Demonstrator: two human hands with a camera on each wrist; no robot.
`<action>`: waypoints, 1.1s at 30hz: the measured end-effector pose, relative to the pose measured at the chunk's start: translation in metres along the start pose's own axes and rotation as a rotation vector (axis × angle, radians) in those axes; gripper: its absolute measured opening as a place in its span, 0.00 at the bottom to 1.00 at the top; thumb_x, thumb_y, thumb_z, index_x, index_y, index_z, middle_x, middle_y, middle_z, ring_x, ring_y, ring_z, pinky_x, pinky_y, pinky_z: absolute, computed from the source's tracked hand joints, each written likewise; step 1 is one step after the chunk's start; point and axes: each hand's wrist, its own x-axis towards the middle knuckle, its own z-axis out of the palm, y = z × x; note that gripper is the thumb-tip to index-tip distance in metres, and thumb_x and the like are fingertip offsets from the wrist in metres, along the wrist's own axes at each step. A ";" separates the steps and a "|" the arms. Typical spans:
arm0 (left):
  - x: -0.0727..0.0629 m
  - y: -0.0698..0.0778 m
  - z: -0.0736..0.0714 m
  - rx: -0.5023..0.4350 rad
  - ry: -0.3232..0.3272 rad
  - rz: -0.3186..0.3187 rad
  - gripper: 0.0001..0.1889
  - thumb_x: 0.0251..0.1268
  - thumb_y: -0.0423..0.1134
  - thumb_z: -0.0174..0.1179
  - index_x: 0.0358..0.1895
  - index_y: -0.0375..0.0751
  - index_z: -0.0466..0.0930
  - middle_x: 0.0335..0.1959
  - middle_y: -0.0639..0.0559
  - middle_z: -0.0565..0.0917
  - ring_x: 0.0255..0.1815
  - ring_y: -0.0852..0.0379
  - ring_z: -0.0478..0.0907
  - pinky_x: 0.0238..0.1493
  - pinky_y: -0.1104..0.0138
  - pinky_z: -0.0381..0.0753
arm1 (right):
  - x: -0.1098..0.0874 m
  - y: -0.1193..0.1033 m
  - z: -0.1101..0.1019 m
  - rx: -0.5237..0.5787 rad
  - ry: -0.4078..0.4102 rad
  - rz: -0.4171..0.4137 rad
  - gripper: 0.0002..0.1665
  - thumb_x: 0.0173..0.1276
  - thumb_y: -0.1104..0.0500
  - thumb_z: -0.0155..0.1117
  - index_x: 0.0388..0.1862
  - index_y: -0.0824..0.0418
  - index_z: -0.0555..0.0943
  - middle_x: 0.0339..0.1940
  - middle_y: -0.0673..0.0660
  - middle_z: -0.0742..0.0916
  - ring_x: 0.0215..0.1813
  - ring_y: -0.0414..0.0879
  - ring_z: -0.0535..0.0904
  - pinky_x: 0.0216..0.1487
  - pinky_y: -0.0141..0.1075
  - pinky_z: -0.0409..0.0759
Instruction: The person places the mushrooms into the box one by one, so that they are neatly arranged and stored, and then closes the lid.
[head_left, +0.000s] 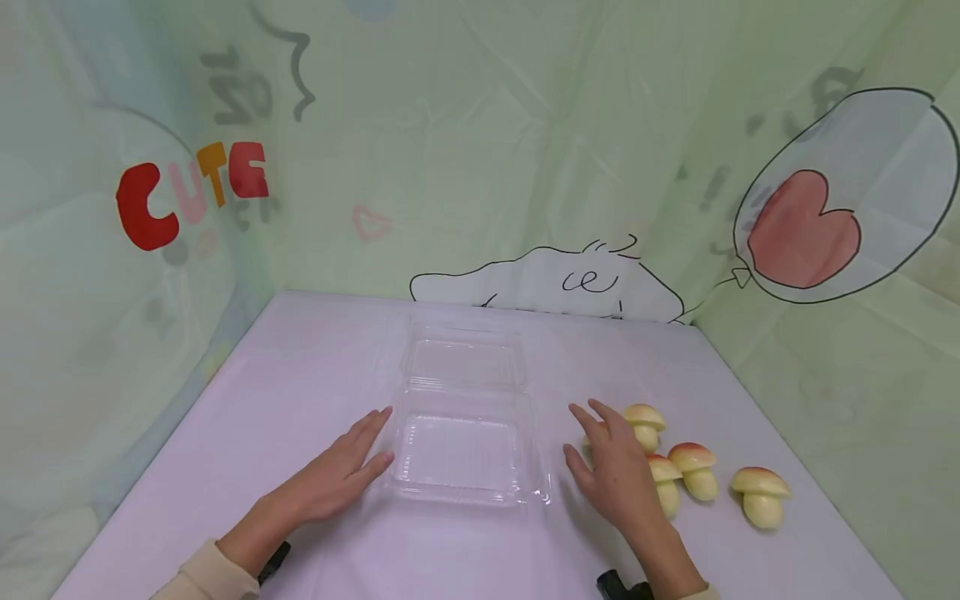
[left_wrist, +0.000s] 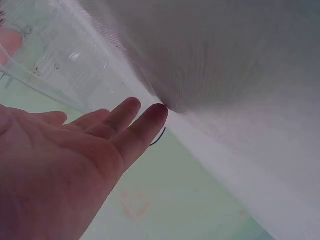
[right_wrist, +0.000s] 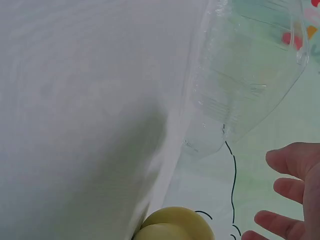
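A clear plastic clamshell box (head_left: 459, 498) lies opened flat in the middle of the table, its lid (head_left: 465, 364) folded back toward the rear wall. Just left of the box is my left hand (head_left: 330, 477), fingers straight and holding nothing; contact with the box's side cannot be made out. My right hand (head_left: 617, 477) hovers between the box and several toy mushrooms, its fingers spread and nothing in them. The mushrooms have cream stems and red-tinged caps; one (head_left: 761, 497) stands apart at the right. Another, near my right fingers, is mostly hidden behind them.
A pale cloth covers the table (head_left: 285, 392). Printed curtains (head_left: 480, 150) hang at the back and both sides, close to the table edges. Two more mushrooms (head_left: 694, 471) (head_left: 645, 425) sit close together beyond my right hand.
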 end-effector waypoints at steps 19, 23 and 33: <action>0.000 0.004 0.001 0.016 -0.022 0.009 0.39 0.82 0.61 0.45 0.86 0.48 0.45 0.83 0.36 0.56 0.82 0.34 0.57 0.77 0.36 0.59 | 0.001 0.012 0.006 -0.055 0.037 0.112 0.25 0.59 0.66 0.74 0.57 0.65 0.84 0.57 0.70 0.83 0.55 0.68 0.81 0.47 0.60 0.83; -0.001 0.004 0.001 0.013 -0.026 -0.004 0.40 0.81 0.63 0.45 0.86 0.50 0.45 0.83 0.36 0.56 0.81 0.32 0.58 0.75 0.34 0.59 | 0.003 0.013 0.006 -0.080 -0.009 0.158 0.25 0.59 0.66 0.73 0.57 0.65 0.84 0.58 0.70 0.83 0.57 0.69 0.80 0.50 0.61 0.82; -0.001 0.003 0.001 0.002 -0.028 -0.005 0.40 0.81 0.63 0.45 0.86 0.50 0.45 0.83 0.35 0.56 0.81 0.32 0.57 0.76 0.35 0.59 | 0.005 0.015 0.006 -0.128 -0.161 0.264 0.25 0.62 0.66 0.71 0.59 0.68 0.83 0.59 0.73 0.82 0.60 0.71 0.78 0.56 0.62 0.80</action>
